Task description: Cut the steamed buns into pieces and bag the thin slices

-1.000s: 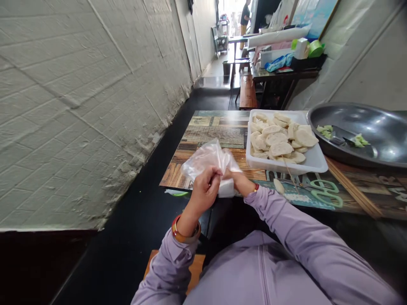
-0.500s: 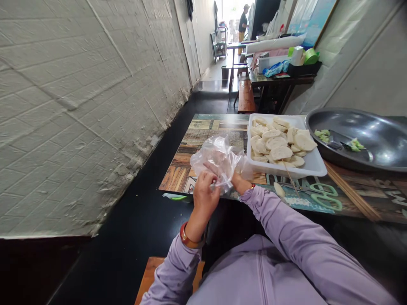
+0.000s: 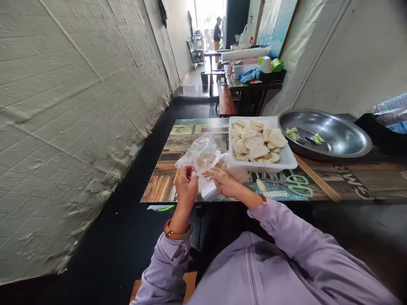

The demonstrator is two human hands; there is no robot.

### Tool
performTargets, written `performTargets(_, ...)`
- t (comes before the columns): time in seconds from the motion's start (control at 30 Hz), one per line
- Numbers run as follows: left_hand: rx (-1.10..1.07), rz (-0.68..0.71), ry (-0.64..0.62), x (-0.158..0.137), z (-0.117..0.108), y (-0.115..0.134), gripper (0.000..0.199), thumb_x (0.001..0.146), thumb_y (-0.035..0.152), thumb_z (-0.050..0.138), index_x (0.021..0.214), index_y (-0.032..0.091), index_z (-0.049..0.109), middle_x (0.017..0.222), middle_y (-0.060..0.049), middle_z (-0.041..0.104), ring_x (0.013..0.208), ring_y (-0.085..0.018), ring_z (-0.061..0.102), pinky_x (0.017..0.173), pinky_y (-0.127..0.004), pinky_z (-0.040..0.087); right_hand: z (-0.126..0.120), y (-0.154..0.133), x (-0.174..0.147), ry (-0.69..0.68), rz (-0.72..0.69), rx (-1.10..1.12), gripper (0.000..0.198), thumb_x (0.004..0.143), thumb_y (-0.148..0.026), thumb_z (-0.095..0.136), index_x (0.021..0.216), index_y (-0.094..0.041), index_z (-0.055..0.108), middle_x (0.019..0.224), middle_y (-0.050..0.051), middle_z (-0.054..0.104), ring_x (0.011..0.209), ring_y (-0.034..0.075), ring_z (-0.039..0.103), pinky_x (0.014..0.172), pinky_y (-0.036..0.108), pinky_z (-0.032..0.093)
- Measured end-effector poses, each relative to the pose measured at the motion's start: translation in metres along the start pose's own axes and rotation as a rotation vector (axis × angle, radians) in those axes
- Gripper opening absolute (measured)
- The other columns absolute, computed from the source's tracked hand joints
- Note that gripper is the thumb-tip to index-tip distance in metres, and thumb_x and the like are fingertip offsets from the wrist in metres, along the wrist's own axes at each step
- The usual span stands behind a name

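A clear plastic bag [image 3: 203,148] lies crumpled on the near left part of the table, its folds spread around both hands. My left hand [image 3: 186,184] is closed, thumb and fingers pinching the bag's near left edge. From the right, my right hand [image 3: 225,182] grips the bag's near side, fingers pointing left; the fingertips are partly lost among the folds. A whitish fold of plastic hangs below the hands at the table edge. Right of the bag stands a white tray [image 3: 289,163] heaped with pale round slices [image 3: 259,151]. A thin wooden skewer [image 3: 269,173] leans at its front.
Green-handled scissors [image 3: 299,186] and a small pale piece [image 3: 261,185] lie before the tray. Wooden sticks [image 3: 318,180] lie farther right, below a wide metal bowl [image 3: 343,137] with green bits. Behind are a bench [image 3: 226,101], a cluttered table [image 3: 244,84] and a distant person [image 3: 217,34].
My right hand has come out from behind the bag and now shows in front, on its near side. My left hand still pinches the bag. The view has turned to the right.
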State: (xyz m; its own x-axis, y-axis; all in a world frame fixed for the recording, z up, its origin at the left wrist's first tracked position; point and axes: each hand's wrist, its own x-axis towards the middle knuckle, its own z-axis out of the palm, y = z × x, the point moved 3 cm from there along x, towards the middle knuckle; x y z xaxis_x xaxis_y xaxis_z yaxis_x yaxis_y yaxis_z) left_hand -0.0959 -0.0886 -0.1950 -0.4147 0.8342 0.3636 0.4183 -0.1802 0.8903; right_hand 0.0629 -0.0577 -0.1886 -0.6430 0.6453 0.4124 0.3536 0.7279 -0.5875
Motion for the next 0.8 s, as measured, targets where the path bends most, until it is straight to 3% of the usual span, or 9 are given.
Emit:
performTargets(0.07,0.024,0.033,-0.019,0.007,0.003,0.003,0.014,0.076,0.019,0.059,0.089,0.019,0.058,0.080,0.000,0.061,0.068,-0.013,0.056,0.066,-0.026,0.044,-0.021,-0.008,-0.032,0.017,0.052,0.062,0.027,0.102,-0.025,0.047,0.118,-0.019,0.068,0.117,0.010,0.073,0.107,0.020,0.069,0.094,0.036,0.056)
performTargets(0.13,0.060,0.063,-0.042,0.011,0.005,0.007,0.012,0.078,0.021,0.059,0.090,0.019,0.057,0.080,0.000,0.061,0.067,-0.013,0.056,0.065,-0.026,0.044,-0.053,-0.011,-0.065,0.116,0.163,0.090,0.028,0.102,-0.028,0.047,0.117,-0.022,0.070,0.112,0.006,0.076,0.102,0.019,0.071,0.092,0.034,0.056)
performTargets(0.23,0.159,0.126,-0.082,0.013,0.006,0.014,0.015,0.081,0.024,0.062,0.094,0.019,0.057,0.073,0.003,0.057,0.063,-0.012,0.053,0.062,-0.025,0.041,-0.107,0.000,-0.110,0.414,0.340,-0.133,0.027,0.097,-0.033,0.052,0.113,-0.020,0.071,0.107,0.009,0.075,0.093,0.020,0.071,0.086,0.034,0.055)
performTargets(0.33,0.291,0.216,-0.117,0.011,0.007,0.023,0.028,0.079,0.025,0.069,0.103,0.019,0.057,0.072,0.005,0.053,0.063,-0.012,0.052,0.062,-0.024,0.039,-0.134,0.027,-0.139,0.526,0.547,-0.281,0.031,0.090,-0.039,0.061,0.109,-0.016,0.069,0.099,0.013,0.073,0.084,0.022,0.068,0.080,0.037,0.054)
performTargets(0.47,0.457,0.326,-0.184,0.006,0.010,0.031,0.046,0.078,0.024,0.074,0.119,0.018,0.057,0.078,0.002,0.056,0.069,-0.014,0.054,0.066,-0.026,0.041,-0.121,0.057,-0.152,0.479,0.740,0.124,0.046,0.083,-0.044,0.067,0.118,-0.016,0.062,0.103,0.013,0.071,0.077,0.020,0.068,0.065,0.032,0.052)
performTargets(0.57,0.517,0.375,-0.206,0.006,0.010,0.034,0.038,0.082,0.025,0.071,0.118,0.018,0.061,0.079,0.001,0.059,0.070,-0.015,0.054,0.067,-0.026,0.041,-0.099,0.058,-0.147,0.441,0.819,0.541,0.058,0.078,-0.050,0.070,0.124,-0.016,0.060,0.074,0.002,0.067,0.052,0.014,0.055,0.045,0.026,0.039)
performTargets(0.67,0.516,0.383,-0.219,0.010,0.009,0.033,0.024,0.084,0.027,0.068,0.107,0.018,0.067,0.077,-0.001,0.063,0.065,-0.014,0.054,0.065,-0.026,0.041,-0.088,0.048,-0.139,0.513,0.803,0.778,0.059,0.075,-0.055,0.071,0.117,-0.014,0.063,0.056,-0.007,0.050,0.044,0.008,0.037,0.040,0.022,0.025)
performTargets(0.8,0.491,0.384,-0.218,0.016,0.008,0.033,0.021,0.086,0.035,0.065,0.096,0.017,0.070,0.081,-0.004,0.069,0.068,-0.015,0.058,0.066,-0.026,0.042,-0.086,0.043,-0.129,0.582,0.741,0.870,0.049,0.082,-0.056,0.067,0.109,-0.015,0.066,0.054,-0.008,0.042,0.044,0.007,0.030,0.040,0.022,0.018)
